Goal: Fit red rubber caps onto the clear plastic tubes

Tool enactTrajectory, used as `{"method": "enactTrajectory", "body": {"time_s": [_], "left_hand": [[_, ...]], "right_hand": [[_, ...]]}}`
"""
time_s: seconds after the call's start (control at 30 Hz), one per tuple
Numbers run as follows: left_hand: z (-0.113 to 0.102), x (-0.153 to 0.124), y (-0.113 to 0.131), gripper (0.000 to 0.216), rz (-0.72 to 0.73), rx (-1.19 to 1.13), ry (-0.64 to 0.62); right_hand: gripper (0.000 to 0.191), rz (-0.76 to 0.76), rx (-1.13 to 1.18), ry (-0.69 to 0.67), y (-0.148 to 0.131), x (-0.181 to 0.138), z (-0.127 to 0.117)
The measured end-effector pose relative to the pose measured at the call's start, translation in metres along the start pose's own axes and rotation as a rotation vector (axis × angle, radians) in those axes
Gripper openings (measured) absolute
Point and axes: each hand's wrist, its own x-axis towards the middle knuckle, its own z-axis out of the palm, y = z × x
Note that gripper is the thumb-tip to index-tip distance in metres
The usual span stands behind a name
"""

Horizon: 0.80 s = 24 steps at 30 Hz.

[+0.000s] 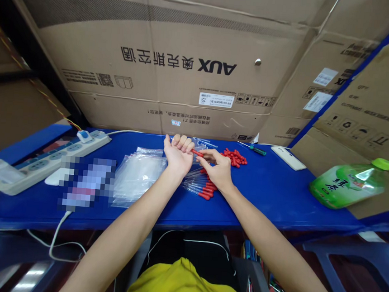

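Biggest thing here by far: a wall of cardboard [177, 35] right behind the hands, AUX lettering upside down, with more boxy cardboard off to their right. Below that there's a bright blue surface [261, 202], running well out to both sides of the hands. Far left of them, a long white power strip [55, 154] with stuff plugged in; far right, a green-labelled bottle [341, 186] tipped over at an angle. Stack of clear plastic bags [137, 177] just left of the left hand [179, 156], whose fingers are curled in, can't tell what on. The right hand [217, 165] is next to it, thumb and fingers pinching a red bulb [196, 152] between the two. Clear tubes with red ends [194, 188] fan out under the hands, loose red bulbs [237, 159] are heaped just past the right one, and a little screwdriver [257, 150] sits beyond those.
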Motion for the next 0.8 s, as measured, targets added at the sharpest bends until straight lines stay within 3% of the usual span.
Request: {"method": "enactTrajectory", "body": {"time_s": [0.17, 0.4, 0.8], "left_hand": [[0.002, -0.001, -0.002, 0.047, 0.001, 0.028, 0.009], [0.001, -0.001, -0.006, 0.045, -0.007, 0.018, 0.003], [0.005, -0.004, -0.011, 0.043, -0.012, 0.012, 0.017]], "right_hand": [[0.015, -0.007, 0.024, 0.008, -0.002, 0.000, 0.000], [0.023, 0.061, 0.047, 0.015, 0.000, -0.001, -0.001], [0.021, 0.015, 0.031, 0.017, -0.004, -0.001, 0.001]]}}
